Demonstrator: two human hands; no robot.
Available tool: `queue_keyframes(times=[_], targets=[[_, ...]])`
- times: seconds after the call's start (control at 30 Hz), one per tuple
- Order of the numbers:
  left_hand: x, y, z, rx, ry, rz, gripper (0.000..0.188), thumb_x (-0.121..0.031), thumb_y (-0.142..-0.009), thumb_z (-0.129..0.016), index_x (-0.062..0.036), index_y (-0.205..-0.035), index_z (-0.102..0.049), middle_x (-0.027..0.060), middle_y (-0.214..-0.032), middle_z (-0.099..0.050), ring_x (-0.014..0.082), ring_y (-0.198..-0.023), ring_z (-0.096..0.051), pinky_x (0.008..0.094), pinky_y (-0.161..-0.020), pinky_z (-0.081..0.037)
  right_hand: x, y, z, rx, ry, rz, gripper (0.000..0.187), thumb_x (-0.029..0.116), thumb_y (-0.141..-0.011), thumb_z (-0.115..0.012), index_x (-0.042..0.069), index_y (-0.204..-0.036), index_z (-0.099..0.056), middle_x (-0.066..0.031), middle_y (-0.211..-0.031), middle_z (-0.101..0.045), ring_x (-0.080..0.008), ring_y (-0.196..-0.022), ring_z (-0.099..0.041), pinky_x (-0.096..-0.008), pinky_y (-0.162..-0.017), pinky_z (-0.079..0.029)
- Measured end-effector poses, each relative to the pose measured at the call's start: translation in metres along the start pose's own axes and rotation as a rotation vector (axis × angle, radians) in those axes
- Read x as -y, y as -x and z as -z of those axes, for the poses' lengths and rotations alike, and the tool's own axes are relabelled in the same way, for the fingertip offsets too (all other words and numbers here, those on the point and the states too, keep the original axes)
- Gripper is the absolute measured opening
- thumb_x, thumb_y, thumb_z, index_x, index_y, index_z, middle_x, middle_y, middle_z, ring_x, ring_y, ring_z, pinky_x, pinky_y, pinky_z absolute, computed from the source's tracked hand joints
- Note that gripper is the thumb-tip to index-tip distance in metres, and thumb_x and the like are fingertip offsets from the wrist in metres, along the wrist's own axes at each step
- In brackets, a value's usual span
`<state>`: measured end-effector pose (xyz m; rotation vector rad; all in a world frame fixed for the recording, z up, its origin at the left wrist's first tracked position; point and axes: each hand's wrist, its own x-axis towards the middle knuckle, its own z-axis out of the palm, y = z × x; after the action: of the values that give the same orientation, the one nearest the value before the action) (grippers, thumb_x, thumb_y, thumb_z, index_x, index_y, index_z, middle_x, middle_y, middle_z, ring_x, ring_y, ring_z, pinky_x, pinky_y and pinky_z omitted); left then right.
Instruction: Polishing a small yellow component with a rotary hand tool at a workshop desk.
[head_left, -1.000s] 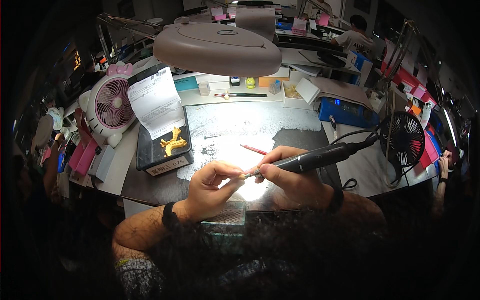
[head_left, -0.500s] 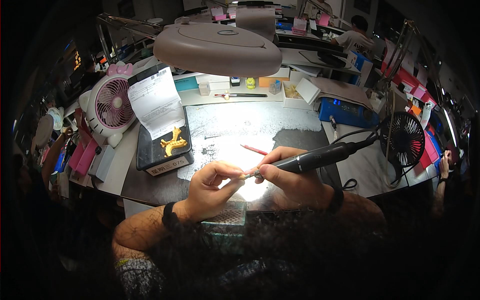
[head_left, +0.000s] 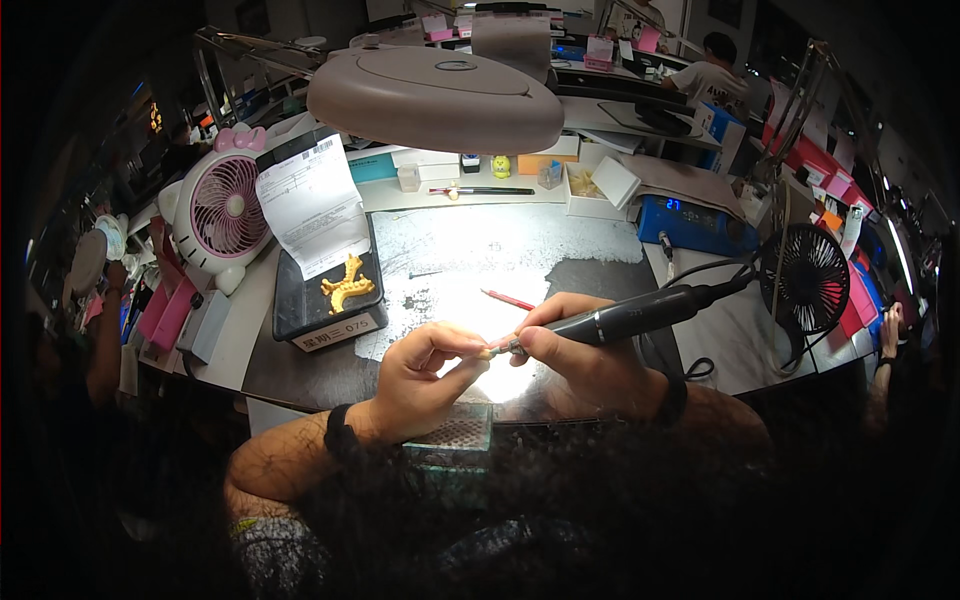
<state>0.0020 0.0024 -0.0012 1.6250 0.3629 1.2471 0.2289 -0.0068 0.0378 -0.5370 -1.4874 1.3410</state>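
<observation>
Two bare hands are brought together over the brightly lit bench mat [head_left: 600,268]. A tiny pale piece [head_left: 485,354] is pinched between thumb and fingertips of the left hand [head_left: 420,375], right in the middle; its exact shape can't be made out, sorry. A chunky black handpiece [head_left: 640,315] is gripped pen-style by the right hand [head_left: 585,360], thumb and fingers pressed around its front end, with the metal tip [head_left: 515,347] pointed at the piece; whether they're touching can't really be told. The handpiece is tilted, its cord [head_left: 745,275] led off to the right.

Just beyond the hands, a red pencil [head_left: 508,299] is seen on the mat. Off to the left, a yellow curved model [head_left: 349,285] is held in a black tray [head_left: 292,302], with a paper sheet [head_left: 312,215] propped there too. Everything's overhung by a big lamp [head_left: 435,100].
</observation>
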Motion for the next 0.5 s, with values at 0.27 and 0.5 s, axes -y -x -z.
queue_keyframes(times=[0.27,0.5], targets=[[0.0007,0.0000,0.0003,0.000,0.009,0.001,0.021,0.013,-0.091,-0.064,0.0017,-0.108,-0.059,0.0119,-0.109,-0.064,0.0162,-0.104,-0.065,0.0296,-0.093,-0.054,-0.0016,-0.0008,0.0015,0.009,0.010,0.004,0.013,0.008,-0.095,-0.067,-0.004,-0.099,-0.064,-0.0106,-0.089,-0.071,-0.0134,-0.083,-0.069,-0.0264,-0.076,-0.056],[0.0013,-0.0004,0.0004,0.005,0.009,-0.011,0.021,0.013,-0.091,-0.064,0.0017,-0.108,-0.059,0.0120,-0.110,-0.064,0.0170,-0.106,-0.065,0.0305,-0.095,-0.054,-0.0026,-0.0006,0.0015,0.009,-0.004,0.009,0.013,0.008,-0.095,-0.068,-0.004,-0.098,-0.064,-0.0105,-0.088,-0.071,-0.0136,-0.083,-0.069,-0.0266,-0.076,-0.057]])
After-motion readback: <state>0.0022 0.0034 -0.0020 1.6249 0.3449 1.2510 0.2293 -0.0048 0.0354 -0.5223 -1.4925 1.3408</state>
